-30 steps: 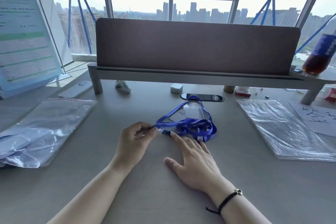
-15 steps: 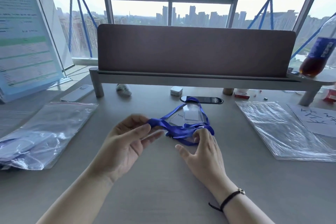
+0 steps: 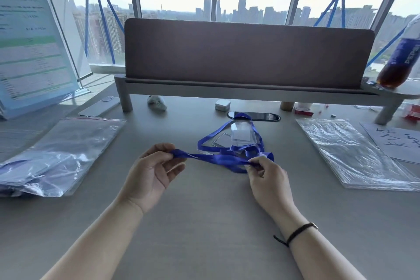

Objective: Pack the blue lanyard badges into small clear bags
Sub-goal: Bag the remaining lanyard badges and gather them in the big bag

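Observation:
A blue lanyard [image 3: 218, 157] with a clear badge holder [image 3: 242, 133] lies on the grey desk [image 3: 204, 223] in the middle. My left hand [image 3: 152, 173] pinches a folded end of the strap between thumb and fingers, palm turned up. My right hand [image 3: 269, 177] pinches the strap near its bunched part, and the strap runs taut between the two hands. A stack of clear bags [image 3: 354, 152] lies flat at the right. At the left is a large clear zip bag [image 3: 56, 154] that holds packed blue lanyards.
A raised shelf with a brown divider panel [image 3: 247, 54] crosses the back of the desk. Under it are a small white case [image 3: 222, 105], a dark phone [image 3: 261, 116] and small items. A cola bottle [image 3: 400, 61] stands at the right, papers [image 3: 395, 141] beside the bags, a poster board [image 3: 29, 36] at left.
Both hands lifted off the desk and took hold of the strap. The left hand moved left and pulled the strap out straight, while the right hand went from lying flat to pinching it.

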{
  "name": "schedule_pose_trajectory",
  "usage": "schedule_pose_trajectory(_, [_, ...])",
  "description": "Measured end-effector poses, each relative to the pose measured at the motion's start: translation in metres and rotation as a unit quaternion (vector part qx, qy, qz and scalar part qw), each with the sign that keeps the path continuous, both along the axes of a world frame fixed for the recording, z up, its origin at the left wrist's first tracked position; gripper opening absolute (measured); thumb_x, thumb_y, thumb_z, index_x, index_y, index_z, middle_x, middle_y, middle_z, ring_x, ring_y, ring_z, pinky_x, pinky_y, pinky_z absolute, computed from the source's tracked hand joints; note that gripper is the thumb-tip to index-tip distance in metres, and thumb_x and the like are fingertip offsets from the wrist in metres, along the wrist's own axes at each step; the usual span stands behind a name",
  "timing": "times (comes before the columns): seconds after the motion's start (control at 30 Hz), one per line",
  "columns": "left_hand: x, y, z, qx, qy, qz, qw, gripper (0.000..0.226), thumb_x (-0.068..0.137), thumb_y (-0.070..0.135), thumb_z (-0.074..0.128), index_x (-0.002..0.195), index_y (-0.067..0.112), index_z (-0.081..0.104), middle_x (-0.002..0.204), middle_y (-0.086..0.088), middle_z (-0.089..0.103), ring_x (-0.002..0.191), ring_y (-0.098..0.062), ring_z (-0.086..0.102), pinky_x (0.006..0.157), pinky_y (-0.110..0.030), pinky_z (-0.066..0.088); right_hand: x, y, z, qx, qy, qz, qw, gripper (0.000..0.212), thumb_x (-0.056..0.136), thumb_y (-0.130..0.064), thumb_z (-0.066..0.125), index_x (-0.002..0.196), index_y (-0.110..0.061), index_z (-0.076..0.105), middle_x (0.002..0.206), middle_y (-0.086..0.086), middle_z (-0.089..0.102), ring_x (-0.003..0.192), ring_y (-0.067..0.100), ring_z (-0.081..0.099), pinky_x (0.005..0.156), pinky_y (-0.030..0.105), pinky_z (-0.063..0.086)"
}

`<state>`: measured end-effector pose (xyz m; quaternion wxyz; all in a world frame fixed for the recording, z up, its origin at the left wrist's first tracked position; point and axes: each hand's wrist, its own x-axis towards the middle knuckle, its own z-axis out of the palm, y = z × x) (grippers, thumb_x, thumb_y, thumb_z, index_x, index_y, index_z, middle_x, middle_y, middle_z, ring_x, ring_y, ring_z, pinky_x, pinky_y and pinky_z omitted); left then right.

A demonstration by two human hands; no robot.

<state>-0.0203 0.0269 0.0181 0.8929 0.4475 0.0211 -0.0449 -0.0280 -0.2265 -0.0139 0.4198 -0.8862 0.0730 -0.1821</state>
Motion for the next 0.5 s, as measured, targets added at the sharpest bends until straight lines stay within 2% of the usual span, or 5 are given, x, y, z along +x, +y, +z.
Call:
schedule_pose_trajectory(0.07, [0.006,0.003,-0.004,0.058,0.041,0.077,0.994,0.035,0.087,-0.008,0.046,0.074,0.015,0.069,0.075,-0.007,0.07,0.065,-0.02,0.07,0.069,-0.032,0.053,-0.002,-0.002,0.004,0.035,-0.023,-0.008,0.999,0.011,0.091,-0.022,0.067,0.088,-0.032,0.069,0.071,-0.01,0.065,0.067,0.008,0.059,0.06,0.02,0.041])
schedule_pose_trajectory(0.2, [0.011,0.002,-0.015,0.22,0.05,0.157,0.961,0.032,0.092,-0.006,0.045,0.079,0.011,0.069,0.08,-0.011,0.068,0.063,-0.02,0.061,0.059,-0.03,0.05,-0.012,-0.001,0.016,0.019,-0.135,-0.001,0.991,0.017,0.086,-0.01,0.07,0.088,-0.027,0.07,0.079,-0.017,0.065,0.074,0.003,0.057,0.065,0.008,0.039])
schedule_pose_trajectory(0.33, [0.011,-0.003,-0.025,0.425,-0.029,0.121,0.896,0.032,0.089,-0.004,0.056,0.079,0.021,0.074,0.078,-0.002,0.07,0.069,-0.018,0.06,0.064,-0.028,0.048,-0.021,0.003,0.026,-0.092,-0.288,0.023,0.953,0.013,0.082,-0.012,0.066,0.093,-0.017,0.071,0.103,-0.014,0.069,0.095,0.01,0.056,0.085,0.022,0.043])
schedule_pose_trajectory(0.43, [0.003,-0.01,-0.028,0.559,-0.116,0.061,0.819,0.036,0.084,0.008,0.066,0.096,0.042,0.068,0.1,0.019,0.069,0.092,0.004,0.062,0.078,-0.019,0.045,-0.024,0.01,0.025,-0.089,-0.297,0.078,0.947,0.013,0.082,-0.019,0.062,0.091,-0.017,0.071,0.106,-0.011,0.072,0.104,0.011,0.06,0.09,0.027,0.046])
schedule_pose_trajectory(0.5, [-0.009,-0.015,-0.021,0.576,-0.152,0.01,0.803,0.054,0.079,0.016,0.069,0.117,0.052,0.055,0.114,0.025,0.062,0.109,0.006,0.054,0.086,-0.016,0.042,-0.026,0.017,0.02,-0.071,-0.269,0.125,0.952,0.012,0.081,-0.022,0.064,0.09,-0.019,0.071,0.105,-0.015,0.072,0.102,0.008,0.062,0.086,0.026,0.049])
